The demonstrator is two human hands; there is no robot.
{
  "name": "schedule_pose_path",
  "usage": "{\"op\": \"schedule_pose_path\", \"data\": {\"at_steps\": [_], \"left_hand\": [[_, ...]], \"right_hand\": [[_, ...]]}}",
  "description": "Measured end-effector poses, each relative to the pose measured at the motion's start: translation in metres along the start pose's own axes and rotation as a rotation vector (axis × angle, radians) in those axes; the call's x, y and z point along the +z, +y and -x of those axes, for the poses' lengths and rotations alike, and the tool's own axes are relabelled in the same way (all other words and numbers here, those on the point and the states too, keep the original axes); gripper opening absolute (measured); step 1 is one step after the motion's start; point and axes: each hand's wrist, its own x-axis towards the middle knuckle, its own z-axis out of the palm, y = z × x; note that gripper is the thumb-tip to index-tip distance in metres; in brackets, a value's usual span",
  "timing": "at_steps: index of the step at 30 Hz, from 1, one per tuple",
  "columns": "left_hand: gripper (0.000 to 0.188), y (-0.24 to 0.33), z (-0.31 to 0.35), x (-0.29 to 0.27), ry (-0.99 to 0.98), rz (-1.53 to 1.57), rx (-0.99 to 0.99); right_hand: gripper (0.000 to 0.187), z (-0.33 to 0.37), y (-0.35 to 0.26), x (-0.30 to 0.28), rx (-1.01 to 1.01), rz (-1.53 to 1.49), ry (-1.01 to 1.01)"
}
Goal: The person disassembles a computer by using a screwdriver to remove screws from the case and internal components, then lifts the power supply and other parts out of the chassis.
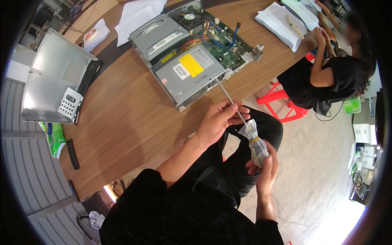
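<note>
Steel-shafted, the screwdriver [241, 117] slants up-left from the lap across the tabletop's [122, 106] near edge, tip at the computer chassis [195, 98]. Crinkled clear plastic, cinched by a yellow band, wraps its handle. The left grip [222, 116] pinches the shaft, thumb against fingers; the right grip [266, 165] curls closed around the handle's end. A metal cover [55, 73] stands at the tabletop's left edge.

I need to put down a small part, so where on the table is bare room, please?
The table is bare between the silver cover and the open computer, down to its near edge. Its far side is crowded with papers flanking the computer.
</note>
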Motion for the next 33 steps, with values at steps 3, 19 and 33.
{"op": "schedule_pose_path", "data": {"at_steps": [3,19,33], "left_hand": [[0.026,0.002,0.007,-0.004,0.017,0.061,0.012],[0.033,0.009,0.015,0.003,0.137,-0.272,-0.045],[0.037,0.1,0.106,-0.054,0.634,-1.189,0.396]], "right_hand": [[0.061,-0.003,0.006,0.01,-1.007,1.04,0.258],[0.051,-0.01,0.015,0.006,-0.088,0.17,-0.056],[0.05,-0.025,0.039,-0.028,-0.529,0.349,0.233]]}}
